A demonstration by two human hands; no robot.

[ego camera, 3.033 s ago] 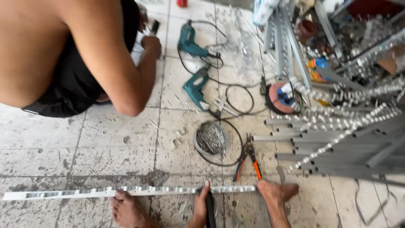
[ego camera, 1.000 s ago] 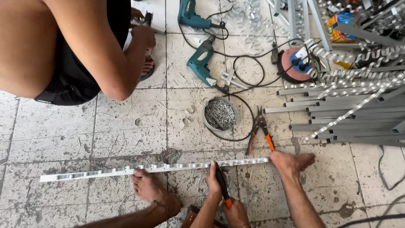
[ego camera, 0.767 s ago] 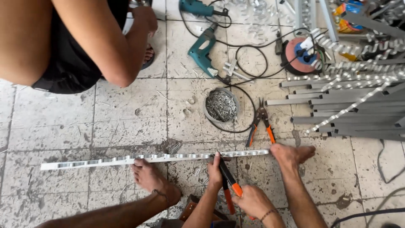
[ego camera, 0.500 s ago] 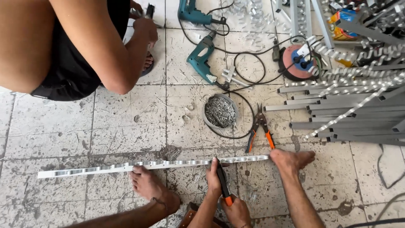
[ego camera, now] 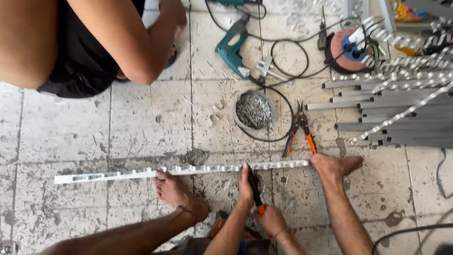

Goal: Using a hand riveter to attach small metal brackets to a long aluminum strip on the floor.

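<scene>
A long white perforated metal strip (ego camera: 118,174) lies across the tiled floor, pinned under my bare left foot (ego camera: 174,191) and right foot (ego camera: 335,165). My left hand (ego camera: 245,186) presses its fingertips on the strip near the middle. Just behind it, my right hand (ego camera: 271,219) grips the orange handle of a black-bladed tool (ego camera: 255,191) whose tip meets the strip beside my left fingers.
Orange-handled snips (ego camera: 299,132) and a round tin of nails (ego camera: 255,111) lie beyond the strip. Metal profiles (ego camera: 396,113) are stacked at right. A teal drill (ego camera: 231,47), cords and an angle grinder (ego camera: 347,45) lie farther off. Another person (ego camera: 80,42) crouches at top left.
My right hand had lifted and tilted the tool, then brought it back upright against the strip. Feet, left hand and strip stay in place; the view shifted slightly.
</scene>
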